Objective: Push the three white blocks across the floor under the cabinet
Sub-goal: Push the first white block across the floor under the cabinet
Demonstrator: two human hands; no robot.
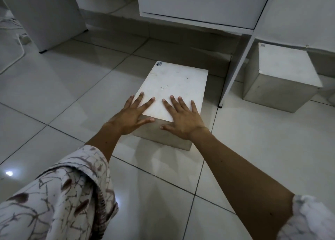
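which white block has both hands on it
The flat white block mid-floor: left hand and right hand press it; the cube block stands untouched.

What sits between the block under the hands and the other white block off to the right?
In the head view, the cabinet's white upright panel stands between the block under the hands and the right block, plus bare floor tile.

The top face of the white block lying on the floor carries a short handwritten mark near its middle, in thin dark pen; seen from this side it reads roughly as "2 - 11", though the strokes are faint and the reading is uncertain. At the block's far left corner sits a small square stamp or sticker with dark print, too small and blurred to read. No other lettering can be read.
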